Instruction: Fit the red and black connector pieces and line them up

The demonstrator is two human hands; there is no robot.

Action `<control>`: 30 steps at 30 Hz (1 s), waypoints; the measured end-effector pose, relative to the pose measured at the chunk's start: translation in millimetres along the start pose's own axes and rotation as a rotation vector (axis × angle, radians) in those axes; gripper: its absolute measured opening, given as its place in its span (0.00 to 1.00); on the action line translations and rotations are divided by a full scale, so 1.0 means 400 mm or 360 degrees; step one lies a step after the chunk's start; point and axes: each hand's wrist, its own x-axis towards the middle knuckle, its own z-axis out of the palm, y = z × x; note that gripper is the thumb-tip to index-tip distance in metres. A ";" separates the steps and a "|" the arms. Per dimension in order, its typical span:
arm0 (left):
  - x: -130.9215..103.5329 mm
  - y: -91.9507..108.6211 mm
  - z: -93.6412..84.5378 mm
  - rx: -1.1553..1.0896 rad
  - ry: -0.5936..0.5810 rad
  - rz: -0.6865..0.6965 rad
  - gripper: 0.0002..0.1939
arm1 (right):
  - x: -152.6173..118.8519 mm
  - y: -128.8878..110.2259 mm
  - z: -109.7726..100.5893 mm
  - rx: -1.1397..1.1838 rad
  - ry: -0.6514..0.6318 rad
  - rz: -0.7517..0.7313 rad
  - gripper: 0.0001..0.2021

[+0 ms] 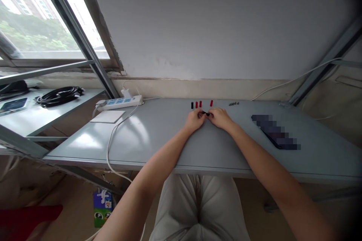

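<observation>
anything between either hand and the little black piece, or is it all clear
Nothing visible: the left hand and right hand both have fingers on the little black piece. The red cylinders and black cylinder sit beyond, toward the wall.

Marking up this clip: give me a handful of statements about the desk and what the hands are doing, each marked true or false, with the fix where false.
1. The left hand and right hand meet at a small black item. True.
2. The power strip lies to the right of both hands. False: it lies to their left.
3. Three small red cylinders are on the desk. True.
4. The small black cylinder is at the right end of the row with the red ones. False: it is at the left end.
5. The coil of black cable lies on the surface at the far left. True.
</observation>
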 end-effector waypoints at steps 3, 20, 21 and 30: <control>0.004 0.002 -0.004 -0.0108 0.0036 -0.0122 0.08 | -0.003 0.014 -0.012 0.0173 0.0040 -0.0032 0.09; 0.017 -0.013 -0.008 -0.0743 0.0092 -0.0456 0.10 | -0.006 -0.002 -0.001 0.0743 0.0030 -0.0006 0.11; 0.017 -0.012 -0.008 -0.0761 0.0088 -0.0460 0.10 | -0.006 -0.004 -0.001 0.0760 0.0011 0.0003 0.11; 0.018 -0.002 -0.002 -0.0838 0.0119 -0.0530 0.08 | -0.004 -0.004 0.000 0.0742 0.0044 0.0054 0.09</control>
